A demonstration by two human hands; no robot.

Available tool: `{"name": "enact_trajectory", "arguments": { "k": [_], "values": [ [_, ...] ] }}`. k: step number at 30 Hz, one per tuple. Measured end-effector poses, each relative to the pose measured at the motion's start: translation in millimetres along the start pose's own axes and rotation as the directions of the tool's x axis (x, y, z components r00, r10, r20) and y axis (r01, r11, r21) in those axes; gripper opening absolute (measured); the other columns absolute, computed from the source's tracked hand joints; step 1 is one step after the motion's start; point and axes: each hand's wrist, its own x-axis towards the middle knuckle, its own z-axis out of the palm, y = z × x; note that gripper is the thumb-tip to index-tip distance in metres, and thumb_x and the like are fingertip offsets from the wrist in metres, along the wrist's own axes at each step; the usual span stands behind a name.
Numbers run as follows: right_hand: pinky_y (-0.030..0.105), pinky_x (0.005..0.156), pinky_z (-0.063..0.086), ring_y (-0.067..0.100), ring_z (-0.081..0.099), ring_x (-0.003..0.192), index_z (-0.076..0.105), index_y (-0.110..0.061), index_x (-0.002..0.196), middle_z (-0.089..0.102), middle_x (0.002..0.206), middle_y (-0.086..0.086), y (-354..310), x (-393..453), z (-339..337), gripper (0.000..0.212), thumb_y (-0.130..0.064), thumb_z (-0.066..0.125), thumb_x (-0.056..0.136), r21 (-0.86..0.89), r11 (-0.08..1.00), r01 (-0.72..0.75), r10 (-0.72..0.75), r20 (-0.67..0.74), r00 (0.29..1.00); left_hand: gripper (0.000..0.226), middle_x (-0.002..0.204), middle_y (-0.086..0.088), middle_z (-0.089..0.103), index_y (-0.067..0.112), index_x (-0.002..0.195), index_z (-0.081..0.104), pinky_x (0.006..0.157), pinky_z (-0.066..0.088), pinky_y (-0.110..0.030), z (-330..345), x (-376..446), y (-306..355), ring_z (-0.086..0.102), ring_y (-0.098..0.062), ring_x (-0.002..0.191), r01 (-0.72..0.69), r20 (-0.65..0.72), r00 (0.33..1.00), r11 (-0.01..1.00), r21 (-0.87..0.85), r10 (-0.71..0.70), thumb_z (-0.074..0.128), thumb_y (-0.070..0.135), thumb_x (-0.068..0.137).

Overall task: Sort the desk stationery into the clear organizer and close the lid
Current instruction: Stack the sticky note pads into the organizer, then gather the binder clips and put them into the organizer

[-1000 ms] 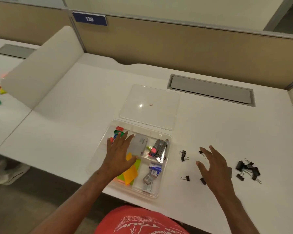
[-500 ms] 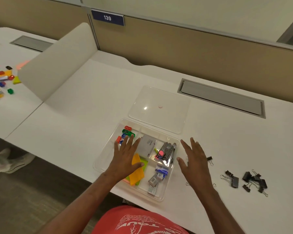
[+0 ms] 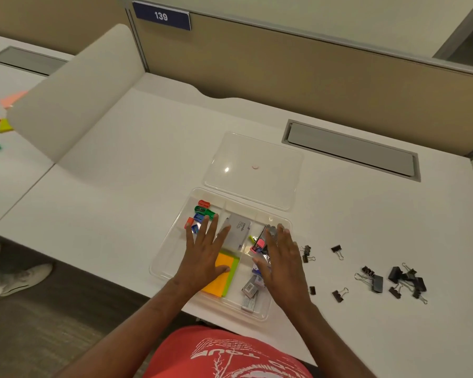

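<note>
Both hands, fingers spread and grasping nothing, hover flat over the clear plastic compartmented organizer (image 3: 172, 257), hiding part of its contents. The left hand (image 3: 206, 253) covers the orange sticky-note pad (image 3: 219, 279); the right hand (image 3: 283, 259) hides small boxes (labels unreadable). Beyond the fingertips lies the flat clear lid (image 3: 253, 170); black metal binder clips (image 3: 393, 279) scatter on the white tabletop (image 3: 120, 186) right of the right hand.
</note>
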Motion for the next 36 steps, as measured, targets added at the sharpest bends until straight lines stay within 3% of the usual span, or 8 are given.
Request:
{"name": "enact_trajectory", "arguments": {
  "k": [6,12,17,20,25,36],
  "values": [
    [0.047,0.125,0.005,0.021,-0.019,0.152,-0.002,-0.025,0.158,-0.017,0.165,0.004,3,2,15,0.079,-0.052,0.043,0.099,-0.068,0.998,0.006,-0.003,0.042,0.999,0.118,0.165,-0.018,0.009,0.02,0.158,0.02,0.113,0.012,-0.073,3,1,-3,0.005,-0.039,0.152,-0.018,-0.029,0.999,1.0,0.005,0.018,0.073,0.071,0.066],
    [0.048,0.125,0.009,0.02,-0.016,0.153,0.006,-0.023,0.159,-0.012,0.165,0.004,5,2,16,0.074,-0.049,0.045,0.1,-0.028,0.999,0.018,-0.017,0.031,0.999,0.089,0.166,-0.013,0.008,0.02,0.158,0.021,0.117,0.004,-0.068,1,-1,-1,0.004,-0.035,0.153,-0.018,-0.102,0.995,0.998,-0.065,0.011,0.051,0.066,0.087],
    [0.044,0.126,0.007,0.019,-0.012,0.153,0.008,-0.025,0.159,-0.007,0.167,0.003,14,3,6,0.072,-0.063,0.021,0.099,-0.007,1.0,0.018,-0.018,-0.03,0.999,0.085,0.166,-0.009,0.01,0.02,0.157,0.023,0.118,0.007,-0.068,-7,2,6,0.005,-0.031,0.154,-0.042,-0.19,0.982,0.986,-0.159,0.012,0.057,0.054,0.087],
    [0.041,0.125,0.003,0.017,-0.013,0.153,0.009,-0.028,0.159,-0.009,0.167,0.0,32,-1,-3,0.072,-0.065,0.016,0.097,0.027,1.0,-0.015,0.017,-0.081,0.997,0.079,0.167,-0.004,0.007,0.024,0.157,0.022,0.12,0.005,-0.064,-15,7,23,0.001,-0.025,0.155,-0.089,-0.249,0.968,0.966,-0.242,0.027,0.055,0.051,0.091],
    [0.046,0.125,0.011,0.018,-0.007,0.154,0.017,-0.026,0.158,-0.002,0.167,0.001,77,-19,-16,0.069,-0.059,0.031,0.099,0.049,0.994,-0.099,0.105,-0.148,0.983,0.076,0.167,-0.001,0.007,0.026,0.157,0.022,0.12,0.009,-0.064,-25,23,71,0.001,-0.023,0.155,-0.212,-0.277,0.951,0.938,-0.274,0.134,0.053,0.049,0.091],
    [0.044,0.124,0.012,0.02,0.0,0.155,0.021,-0.024,0.157,0.006,0.167,0.003,181,-72,-45,0.066,-0.054,0.038,0.101,0.019,0.975,-0.221,0.218,-0.258,0.941,0.072,0.167,-0.002,0.01,0.023,0.156,0.026,0.12,0.004,-0.064,-16,54,201,0.001,-0.025,0.155,-0.465,-0.267,0.875,0.855,-0.232,0.404,0.052,0.052,0.095]
  ]
}}
